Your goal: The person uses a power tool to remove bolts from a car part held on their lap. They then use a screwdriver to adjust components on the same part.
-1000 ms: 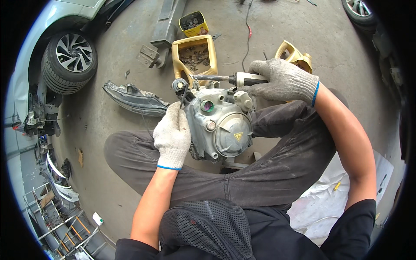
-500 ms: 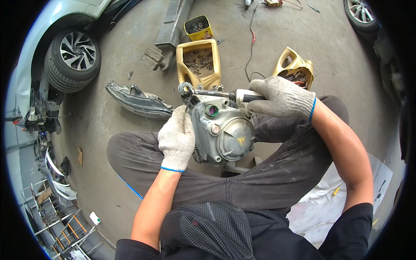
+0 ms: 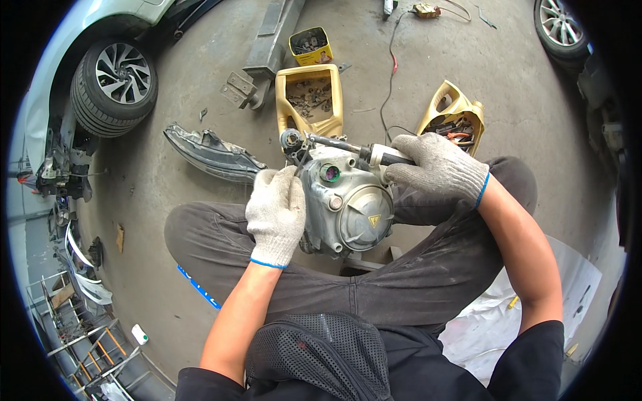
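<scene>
A grey car headlight housing (image 3: 321, 214) rests between my legs with its back facing up, showing a round cap (image 3: 362, 218) with a yellow warning triangle. My right hand (image 3: 438, 167), in a knitted glove, is closed round the black-and-white handle of a soldering iron (image 3: 391, 156). Its metal shaft points left across the far edge of the housing, the tip beside a mounting tab (image 3: 291, 139). My gloved left hand (image 3: 275, 214) is at the housing's left side. Its fingers pinch a thin dark rod (image 3: 303, 162) that slants up toward the tab.
Beyond the housing stand a cut-open yellow jug (image 3: 338, 100) of small metal parts, a small yellow tub (image 3: 322, 55) and another cut jug (image 3: 476, 127) with tools. A long lamp piece (image 3: 210, 157) lies left. A dark cord (image 3: 386, 100) runs over the floor.
The soldering iron has tilted: its handle sits lower and its tip has risen slightly off to the right. My left hand and the thin rod have shifted a little to the right.
</scene>
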Motion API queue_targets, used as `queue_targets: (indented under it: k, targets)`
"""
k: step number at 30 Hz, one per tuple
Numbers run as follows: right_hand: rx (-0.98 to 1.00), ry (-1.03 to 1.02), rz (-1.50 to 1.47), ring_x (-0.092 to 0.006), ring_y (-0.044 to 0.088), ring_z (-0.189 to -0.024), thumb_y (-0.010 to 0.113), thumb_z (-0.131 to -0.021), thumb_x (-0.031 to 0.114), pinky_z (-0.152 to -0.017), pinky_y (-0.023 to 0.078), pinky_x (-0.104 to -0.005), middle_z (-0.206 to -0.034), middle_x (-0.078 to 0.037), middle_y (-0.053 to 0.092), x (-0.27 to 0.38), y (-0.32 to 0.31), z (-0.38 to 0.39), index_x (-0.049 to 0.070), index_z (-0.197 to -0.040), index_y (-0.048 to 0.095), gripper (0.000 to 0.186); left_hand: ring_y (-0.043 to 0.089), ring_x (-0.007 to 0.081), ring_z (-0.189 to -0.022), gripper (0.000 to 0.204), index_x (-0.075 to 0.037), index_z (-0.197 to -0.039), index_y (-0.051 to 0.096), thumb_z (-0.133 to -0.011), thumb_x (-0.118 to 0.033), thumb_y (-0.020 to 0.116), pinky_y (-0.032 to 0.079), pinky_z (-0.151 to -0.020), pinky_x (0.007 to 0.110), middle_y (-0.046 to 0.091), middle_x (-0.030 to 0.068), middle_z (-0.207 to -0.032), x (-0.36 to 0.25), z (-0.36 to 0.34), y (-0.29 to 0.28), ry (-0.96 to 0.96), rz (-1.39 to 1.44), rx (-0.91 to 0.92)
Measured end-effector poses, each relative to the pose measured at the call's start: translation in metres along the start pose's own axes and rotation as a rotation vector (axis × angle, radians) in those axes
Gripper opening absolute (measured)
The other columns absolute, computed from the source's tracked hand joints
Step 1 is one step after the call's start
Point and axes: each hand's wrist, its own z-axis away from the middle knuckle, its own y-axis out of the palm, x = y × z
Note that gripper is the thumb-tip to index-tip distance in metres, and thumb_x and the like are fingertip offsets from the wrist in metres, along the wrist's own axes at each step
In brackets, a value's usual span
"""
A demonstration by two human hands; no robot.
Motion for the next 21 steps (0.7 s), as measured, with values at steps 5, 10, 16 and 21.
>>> queue_targets:
  k: [5, 10, 16, 21]
  targets:
    - [0.022, 0.092, 0.006, -0.0408, 0.069, -0.086, 0.066, -0.092, 0.034, -0.078, 0.052, -0.0462, -0.085, -0.025, 0.068, 0.005, -0.003, 0.0, -0.002, -0.103, 0.064, 0.038, 0.068, 0.0322, -0.087, 0.021, 0.001, -0.108, 0.072, -0.091, -0.01, 0.066, 0.054, -0.079, 0.039, 0.067, 0.0169, -0.097, 0.006, 0.0, 0.005, -0.022, 0.029, -0.004]
    - [0.022, 0.033, 0.024, -0.0404, 0.069, -0.086, 0.067, -0.091, 0.037, -0.077, 0.051, -0.0462, -0.086, -0.025, 0.068, 0.004, 0.001, 0.0, -0.003, -0.099, 0.064, 0.041, 0.068, 0.0308, -0.087, 0.02, 0.001, -0.108, 0.072, -0.092, -0.009, 0.066, 0.054, -0.079, 0.038, 0.067, 0.0165, -0.096, 0.007, -0.001, 0.009, -0.051, 0.087, -0.025]
    - [0.04, 0.058, 0.025, -0.0397, 0.069, -0.083, 0.068, -0.092, 0.038, -0.076, 0.051, -0.046, -0.085, -0.024, 0.069, 0.009, -0.002, 0.0, -0.003, -0.097, 0.064, 0.042, 0.068, 0.0297, -0.086, 0.019, 0.001, -0.108, 0.072, -0.093, -0.008, 0.066, 0.053, -0.078, 0.037, 0.067, 0.016, -0.095, 0.01, 0.0, 0.012, -0.064, 0.118, -0.026]
    - [0.048, 0.073, 0.037, -0.0387, 0.069, -0.081, 0.068, -0.092, 0.038, -0.075, 0.052, -0.045, -0.084, -0.024, 0.069, 0.01, -0.001, -0.002, -0.004, -0.098, 0.065, 0.043, 0.068, 0.0295, -0.085, 0.019, 0.002, -0.108, 0.072, -0.093, -0.008, 0.066, 0.054, -0.078, 0.037, 0.067, 0.016, -0.095, 0.012, -0.001, 0.013, -0.048, 0.11, -0.031]
